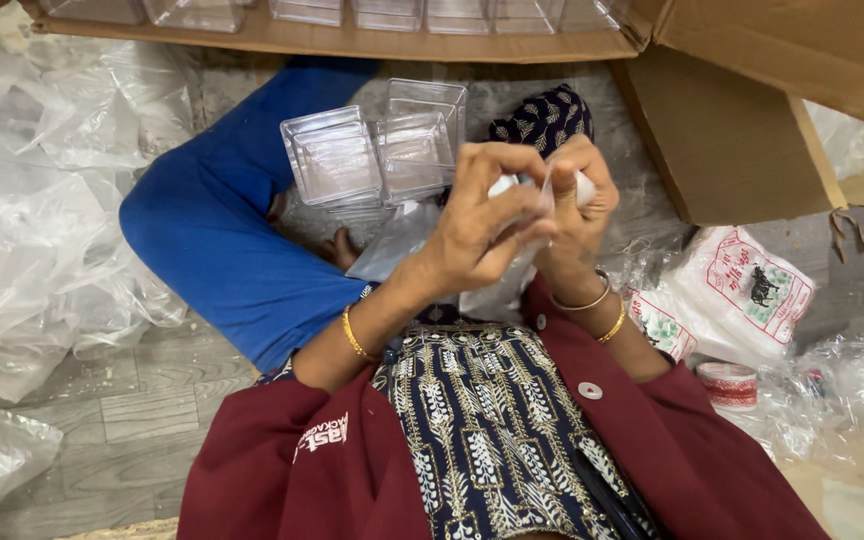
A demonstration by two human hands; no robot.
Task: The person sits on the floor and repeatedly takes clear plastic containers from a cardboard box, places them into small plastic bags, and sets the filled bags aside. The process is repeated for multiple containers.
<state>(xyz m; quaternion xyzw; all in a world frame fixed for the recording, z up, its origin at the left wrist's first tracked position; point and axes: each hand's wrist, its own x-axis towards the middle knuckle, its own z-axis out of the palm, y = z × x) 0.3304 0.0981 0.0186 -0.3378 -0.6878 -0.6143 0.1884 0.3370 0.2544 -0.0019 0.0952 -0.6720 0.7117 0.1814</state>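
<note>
Grey plank floor under clear plastic bags, clear boxes, tape roll.

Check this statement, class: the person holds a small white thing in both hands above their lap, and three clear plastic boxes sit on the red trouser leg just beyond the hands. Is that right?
Not quite. The trouser leg is blue, not red, as the head view shows. The rest stands: the left hand and right hand together hold a small white thing above the lap, and three clear plastic boxes sit just beyond them.
</note>
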